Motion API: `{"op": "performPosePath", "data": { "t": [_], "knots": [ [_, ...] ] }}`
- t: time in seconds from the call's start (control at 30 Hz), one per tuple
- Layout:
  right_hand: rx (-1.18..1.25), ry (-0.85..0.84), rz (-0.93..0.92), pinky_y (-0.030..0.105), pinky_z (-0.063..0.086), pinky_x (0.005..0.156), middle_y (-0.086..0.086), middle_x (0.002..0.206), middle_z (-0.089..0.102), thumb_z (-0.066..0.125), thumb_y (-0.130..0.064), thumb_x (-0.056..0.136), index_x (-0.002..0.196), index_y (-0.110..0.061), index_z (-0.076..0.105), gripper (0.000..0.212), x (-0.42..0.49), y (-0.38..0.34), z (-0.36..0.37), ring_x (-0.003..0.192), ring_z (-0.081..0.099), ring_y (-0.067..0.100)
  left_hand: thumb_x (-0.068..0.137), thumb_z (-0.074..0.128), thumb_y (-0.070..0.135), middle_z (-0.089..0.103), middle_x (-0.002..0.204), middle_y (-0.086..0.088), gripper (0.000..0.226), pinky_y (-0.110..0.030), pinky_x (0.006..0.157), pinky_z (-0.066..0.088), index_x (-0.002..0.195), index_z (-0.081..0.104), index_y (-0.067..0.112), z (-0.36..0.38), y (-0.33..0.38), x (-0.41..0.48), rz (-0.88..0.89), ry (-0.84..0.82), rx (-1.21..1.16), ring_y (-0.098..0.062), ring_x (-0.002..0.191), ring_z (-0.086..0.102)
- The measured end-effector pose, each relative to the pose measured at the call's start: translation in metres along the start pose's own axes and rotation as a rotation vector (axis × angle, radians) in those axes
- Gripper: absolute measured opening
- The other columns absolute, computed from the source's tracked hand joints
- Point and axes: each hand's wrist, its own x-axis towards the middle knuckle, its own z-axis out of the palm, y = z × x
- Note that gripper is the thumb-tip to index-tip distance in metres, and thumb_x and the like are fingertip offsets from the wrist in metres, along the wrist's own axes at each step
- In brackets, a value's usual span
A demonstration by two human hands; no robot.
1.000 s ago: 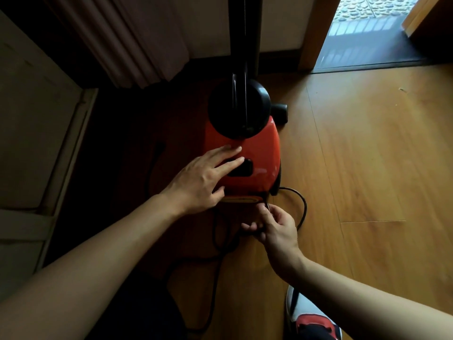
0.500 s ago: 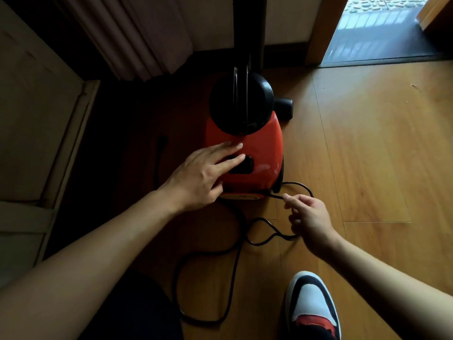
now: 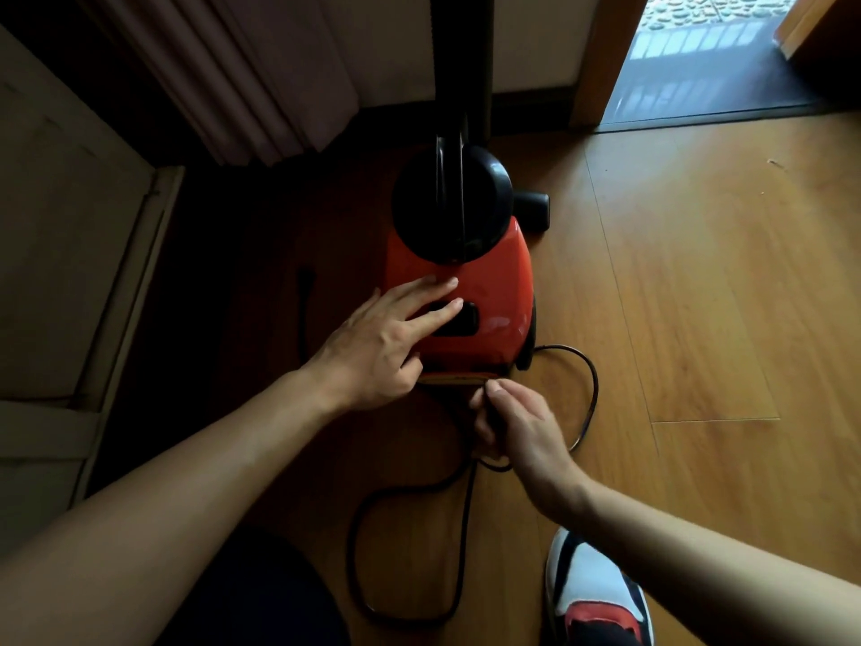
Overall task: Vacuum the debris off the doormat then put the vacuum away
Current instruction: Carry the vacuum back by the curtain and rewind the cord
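Red vacuum [image 3: 484, 291] on floor by curtain; our left hand [image 3: 377, 347] flat, fingers spread, on its rewind button, right hand [image 3: 517, 426] pinching the cord [image 3: 588, 394] — feed slack steadily, avoid kinks.

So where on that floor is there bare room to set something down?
Bare boards lie right of the vacuum, up to the doorway. It is crowded near the hands: the cord loops there, beside the shoe.

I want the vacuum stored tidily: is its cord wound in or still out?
Still out. The cord lies in loose loops on the floor behind the vacuum; the right hand pinches it.
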Motion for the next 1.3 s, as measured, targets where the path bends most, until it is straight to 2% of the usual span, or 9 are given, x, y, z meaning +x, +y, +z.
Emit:
{"op": "performPosePath", "data": {
  "t": [0.13, 0.27, 0.37, 0.47, 0.53, 0.73, 0.9, 1.17, 1.3],
  "knots": [
    [-0.154, -0.032, -0.083, 0.034, 0.039, 0.054, 0.004, 0.067, 0.06, 0.04, -0.023, 0.108, 0.102, -0.003, 0.052, 0.024, 0.004, 0.006, 0.024, 0.06, 0.05, 0.025, 0.086, 0.054, 0.012, 0.005, 0.163, 0.018, 0.08, -0.057, 0.119, 0.019, 0.155, 0.02, 0.035, -0.005, 0.0, -0.001, -0.012, -0.055, -0.013, -0.002, 0.15, -0.002],
    [-0.329, -0.121, -0.131, 0.033, 0.04, 0.06, -0.002, 0.077, 0.053, 0.041, -0.026, 0.108, 0.1, -0.014, 0.049, 0.016, 0.012, 0.011, 0.032, 0.065, 0.047, 0.01, 0.086, 0.052, 0.008, 0.003, 0.163, 0.019, 0.08, -0.056, 0.121, 0.014, 0.155, 0.02, 0.034, -0.008, -0.001, -0.002, -0.006, -0.076, -0.027, -0.001, 0.15, -0.004],
    [-0.307, -0.126, -0.08, 0.029, 0.04, 0.061, -0.004, 0.078, 0.053, 0.042, -0.026, 0.108, 0.094, -0.017, 0.052, 0.019, 0.021, 0.014, 0.052, 0.065, 0.046, 0.006, 0.087, 0.052, 0.009, 0.001, 0.163, 0.019, 0.08, -0.053, 0.122, 0.01, 0.155, 0.019, 0.034, -0.009, -0.003, -0.003, 0.001, -0.085, -0.028, -0.001, 0.149, -0.005],
    [-0.244, -0.043, -0.01, 0.034, 0.049, 0.067, 0.007, 0.089, 0.067, 0.042, -0.027, 0.108, 0.098, -0.012, 0.063, 0.028, 0.039, 0.017, 0.07, 0.073, 0.059, 0.015, 0.087, 0.051, 0.009, 0.002, 0.163, 0.019, 0.079, -0.053, 0.122, 0.009, 0.155, 0.019, 0.034, -0.008, -0.003, -0.003, 0.002, -0.081, -0.036, -0.001, 0.15, -0.005],
    [-0.256, -0.024, -0.009, 0.03, 0.051, 0.064, 0.009, 0.092, 0.071, 0.042, -0.024, 0.107, 0.1, -0.012, 0.066, 0.028, 0.051, 0.019, 0.076, 0.075, 0.065, 0.016, 0.086, 0.051, 0.009, 0.002, 0.163, 0.019, 0.08, -0.054, 0.122, 0.01, 0.155, 0.019, 0.034, -0.008, -0.004, -0.003, -0.002, -0.08, -0.041, -0.001, 0.15, -0.005],
    [-0.137, 0.097, 0.045, 0.026, 0.047, 0.052, 0.005, 0.075, 0.068, 0.046, -0.019, 0.106, 0.085, -0.011, 0.066, 0.03, 0.056, 0.02, 0.091, 0.061, 0.06, 0.015, 0.084, 0.051, 0.006, 0.001, 0.163, 0.022, 0.083, -0.053, 0.122, 0.008, 0.155, 0.02, 0.036, -0.008, -0.007, -0.003, -0.01, -0.078, -0.055, 0.001, 0.149, -0.006],
    [0.087, 0.083, 0.285, 0.021, 0.042, 0.046, -0.002, 0.063, 0.065, 0.052, -0.034, 0.104, 0.076, -0.012, 0.068, 0.039, 0.046, 0.028, 0.091, 0.052, 0.059, 0.01, 0.083, 0.052, 0.002, 0.0, 0.162, 0.024, 0.087, -0.046, 0.123, 0.006, 0.154, 0.018, 0.038, -0.009, -0.009, -0.004, -0.01, -0.091, -0.037, 0.001, 0.149, -0.005],
    [-0.123, -0.032, 0.224, 0.016, 0.031, 0.04, -0.008, 0.051, 0.048, 0.05, -0.04, 0.104, 0.077, -0.008, 0.058, 0.042, 0.062, 0.04, 0.067, 0.038, 0.041, 0.002, 0.084, 0.053, 0.0, -0.001, 0.162, 0.025, 0.089, -0.043, 0.122, 0.004, 0.154, 0.017, 0.039, -0.008, -0.011, -0.005, -0.003, -0.086, -0.034, 0.002, 0.149, -0.006],
    [-0.037, -0.031, 0.314, 0.02, 0.03, 0.037, -0.009, 0.046, 0.045, 0.047, -0.04, 0.105, 0.084, -0.008, 0.058, 0.04, 0.063, 0.042, 0.071, 0.035, 0.039, 0.006, 0.083, 0.053, 0.0, 0.0, 0.162, 0.024, 0.089, -0.043, 0.122, 0.005, 0.154, 0.017, 0.039, -0.006, -0.011, -0.004, -0.002, -0.081, -0.025, 0.001, 0.149, -0.006]
  ]
}}
